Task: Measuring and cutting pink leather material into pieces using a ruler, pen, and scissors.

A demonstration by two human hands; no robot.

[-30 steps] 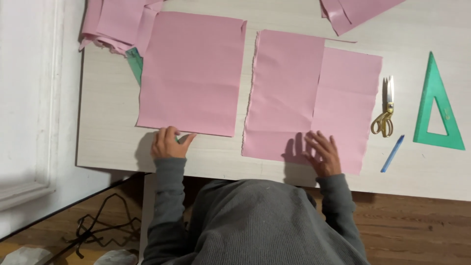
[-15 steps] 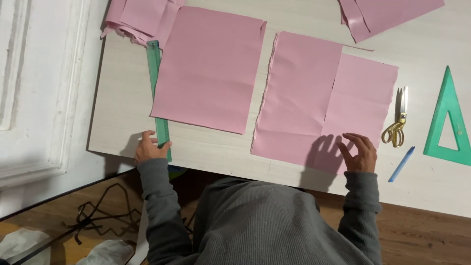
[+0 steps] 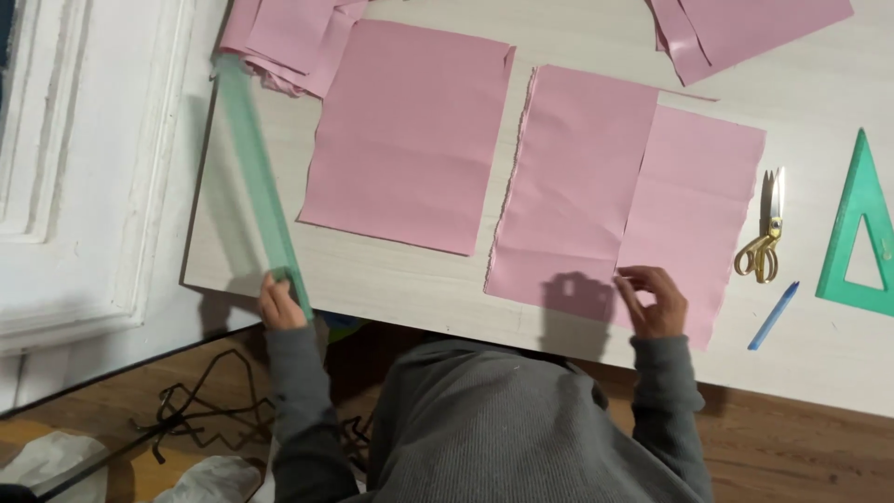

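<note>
View from above of a person in a grey top at a pale wooden table [image 3: 577, 19]; the left hand [image 3: 277, 303], at about 8 o'clock in the view, is closed around the near end of a long translucent green ruler [image 3: 256, 182], which runs away along the table's left edge toward 11 o'clock and looks lifted, blurred; the right hand [image 3: 652, 300], at about 5 o'clock, rests with loosely curled fingers on the near edge of a pink fabric piece [image 3: 689, 200], pinching nothing that can be seen clearly; that piece overlaps a second pink sheet [image 3: 573, 186] to its left; a separate pink rectangle [image 3: 410, 135] lies flat toward 12 o'clock. More pink offcuts [image 3: 279, 37] are heaped at the top left and a further pink stack [image 3: 745, 28] at the top right. Gold-handled scissors [image 3: 765, 237], a blue pen [image 3: 773, 315] and a green set square [image 3: 861, 233] lie at 3 o'clock, untouched. Judging by this, several pieces are already cut; the ruler is in hand but not yet laid on cloth, so measuring and marking appear still to come.
</note>
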